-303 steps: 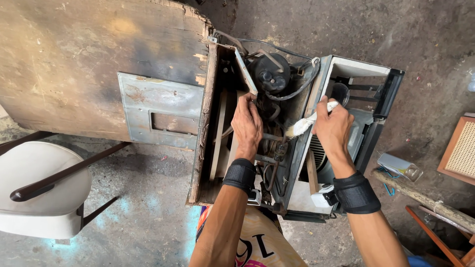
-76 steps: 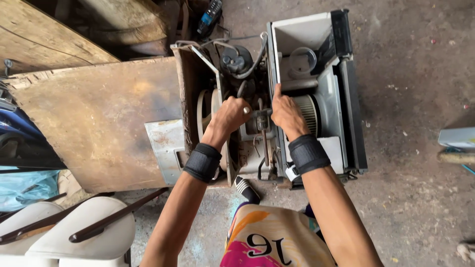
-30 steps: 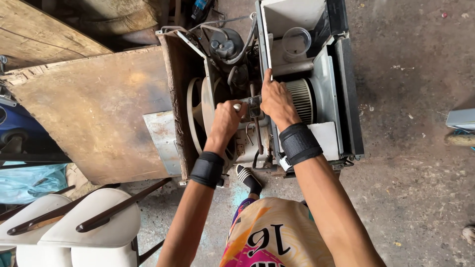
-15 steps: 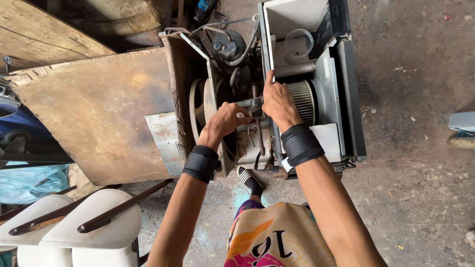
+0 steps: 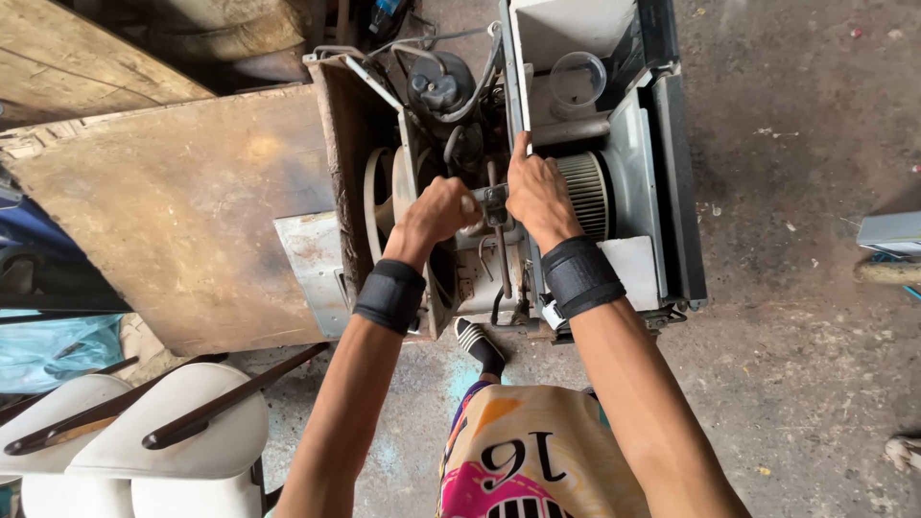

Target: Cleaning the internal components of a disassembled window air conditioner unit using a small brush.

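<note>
Rough grey concrete floor [image 5: 796,317], stained and littered with small debris; an opened window air-conditioner unit [image 5: 672,192] sits on it, cover off. Left hand [image 5: 436,213]: fingers curled tight in a fist around a small metal tool handle [image 5: 472,203], just beside the central metal bracket [image 5: 497,206]. Right hand [image 5: 539,192]: fingers spread flat against the inner partition, index stretched upward along its edge; grips nothing that shows. Hands nearly touching, both inside the chassis between the fan blade [image 5: 376,206] on the left and the ribbed blower wheel [image 5: 587,192] on the right. One black compressor [image 5: 439,82] just beyond the fingers. Two black wrist bands, one per arm. Open floor right of the unit; left side crowded by one large worn board [image 5: 182,201], touching the chassis. Two white plastic chairs [image 5: 163,441] near left corner. One sandalled foot [image 5: 477,343] at the unit's near edge.
</note>
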